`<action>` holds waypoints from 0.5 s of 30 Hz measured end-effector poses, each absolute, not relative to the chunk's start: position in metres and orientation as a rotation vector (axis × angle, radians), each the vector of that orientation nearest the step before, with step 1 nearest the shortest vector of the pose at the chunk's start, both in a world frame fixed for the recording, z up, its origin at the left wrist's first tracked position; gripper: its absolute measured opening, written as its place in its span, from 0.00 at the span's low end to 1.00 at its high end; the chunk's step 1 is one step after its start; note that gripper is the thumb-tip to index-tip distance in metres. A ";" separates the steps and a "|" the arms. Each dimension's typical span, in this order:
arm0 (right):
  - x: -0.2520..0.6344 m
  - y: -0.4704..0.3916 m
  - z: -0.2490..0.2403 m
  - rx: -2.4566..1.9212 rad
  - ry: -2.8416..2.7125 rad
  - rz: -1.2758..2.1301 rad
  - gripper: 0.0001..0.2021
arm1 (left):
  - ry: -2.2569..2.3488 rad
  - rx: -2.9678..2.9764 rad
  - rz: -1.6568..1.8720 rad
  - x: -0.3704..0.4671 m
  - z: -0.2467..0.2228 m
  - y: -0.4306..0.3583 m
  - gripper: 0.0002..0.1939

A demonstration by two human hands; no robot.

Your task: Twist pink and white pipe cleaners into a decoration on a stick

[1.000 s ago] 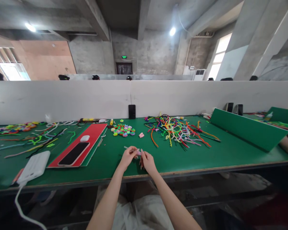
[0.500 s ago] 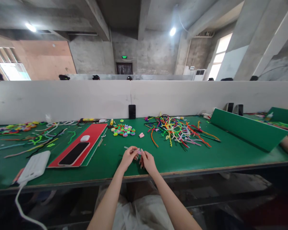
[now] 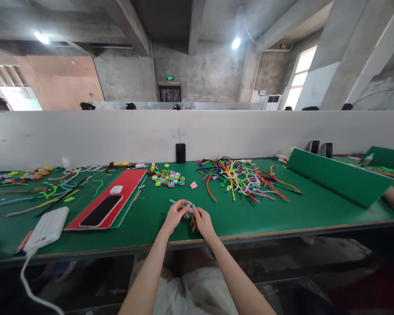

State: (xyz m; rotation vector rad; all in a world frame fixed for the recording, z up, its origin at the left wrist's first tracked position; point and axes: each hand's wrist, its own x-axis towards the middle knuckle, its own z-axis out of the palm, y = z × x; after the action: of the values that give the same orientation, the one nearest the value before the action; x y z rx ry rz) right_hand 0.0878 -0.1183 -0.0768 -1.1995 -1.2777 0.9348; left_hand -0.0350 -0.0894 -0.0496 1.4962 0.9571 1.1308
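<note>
- Both bare hands are at work over the near edge of the green, smooth-topped table (image 3: pixel 249 218), fingertips almost meeting.
- The left hand (image 3: pixel 176 215) is pinching a small, pale-pink, soft-looking strip (image 3: pixel 190 209), and the right hand (image 3: pixel 202 221) nips its other side; the strip sits right between them, held above the tabletop.
- A thin whitish end (image 3: pixel 172 201) pokes out behind the left knuckles; whether it belongs to the same strip, I can't tell.
- The step in hand looks like shaping: bending or twisting the strip with the fingertips, I'd judge.
- What this calls for next, it seems: a firm left pinch and a small, careful turn from the right, without letting the fold spring open.
- Just beyond lies a pink, fuzzy, folded bundle (image 3: pixel 193 185), with a cluster of multicoloured fuzzy pieces (image 3: pixel 170 178) to its left and a tangled heap of bright fuzzy stems (image 3: pixel 239 175) to its right.
- Against a second ago, little change! Hands and table hold position; a pale curve now shows more clearly above the fingertips.
</note>
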 end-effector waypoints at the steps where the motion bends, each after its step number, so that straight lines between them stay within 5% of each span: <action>1: 0.088 -0.118 -0.077 -1.201 -1.276 0.937 0.18 | 0.955 1.500 1.128 -0.035 -0.049 -0.090 0.15; 15: 0.086 -0.114 -0.078 -1.228 -1.250 0.946 0.16 | 0.984 1.483 1.141 -0.035 -0.051 -0.089 0.14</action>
State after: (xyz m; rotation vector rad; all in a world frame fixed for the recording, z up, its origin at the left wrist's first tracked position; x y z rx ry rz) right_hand 0.0863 -0.1140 -0.0779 -1.2282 -1.2503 0.9463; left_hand -0.0350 -0.0889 -0.0507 1.4831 0.9845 1.1408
